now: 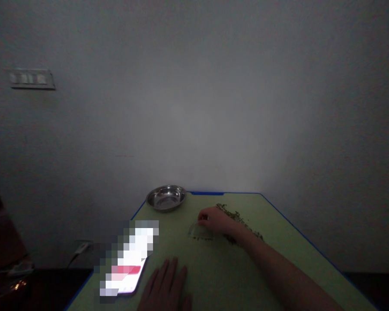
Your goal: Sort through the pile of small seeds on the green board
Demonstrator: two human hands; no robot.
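Observation:
My right hand (212, 218) reaches over the middle of the green tabletop (214, 272), its fingers pinched at the upper edge of a clear half-round piece (197, 232) that looks like a protractor. Small dark bits lie along the lower edge of that piece. A loose strip of small greenish-brown bits, like seeds or dried herbs (235, 216), stretches behind and beside my right wrist, which hides part of it. Near the front edge my left hand (165, 285) rests flat on the table, fingers extended, holding nothing.
A shiny steel bowl (166, 199) stands at the back left corner. A lit phone (129, 263), its screen blurred out, lies left of my left hand. The table meets a grey wall (194, 108) with a switch panel (31, 79). A plugged-in charger (81, 248) is low on the left.

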